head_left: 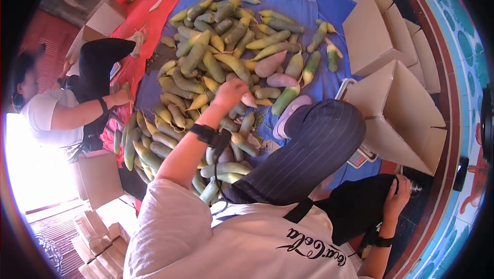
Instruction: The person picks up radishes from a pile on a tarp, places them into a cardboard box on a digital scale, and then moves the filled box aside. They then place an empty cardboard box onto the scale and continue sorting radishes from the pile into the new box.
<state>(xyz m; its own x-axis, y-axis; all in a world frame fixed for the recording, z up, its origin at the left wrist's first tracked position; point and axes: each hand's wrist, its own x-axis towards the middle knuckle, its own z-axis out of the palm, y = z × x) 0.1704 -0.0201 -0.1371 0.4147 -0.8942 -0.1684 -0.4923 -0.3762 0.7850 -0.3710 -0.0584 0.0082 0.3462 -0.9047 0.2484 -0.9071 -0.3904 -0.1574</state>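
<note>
The pink radish (249, 100) sits on the near right part of the heap (197, 55), directly at the fingertips of the left hand (231, 93) and on their right side. Its exposed end points right and slightly down; the rest is covered, so its full long axis cannot be determined. The left hand is much the nearer, bent over the radish from above; contact appears likely, but whether the fingers are clenched on it cannot be told. The right hand (397, 195) lies well apart, resting on black cloth (368, 196) with fingers curled; whether it grasps anything cannot be told. Surrounding radishes are smooth-skinned, stout and tapering, mostly dull green shading to yellow, several ending in thin roots. Two larger pink ones (270, 64) lie just beyond, at differing angles. The heap rests on a creased blue sheet (332, 11), next to a red sheet (149, 24) on the left. A pinstriped trouser leg (303, 147) and a pale shoe (290, 118) border the heap on the right; past them stand plain brown cardboard cartons (360, 42). At the left, a co-worker's hand (121, 97) is near the heap's edge.
</note>
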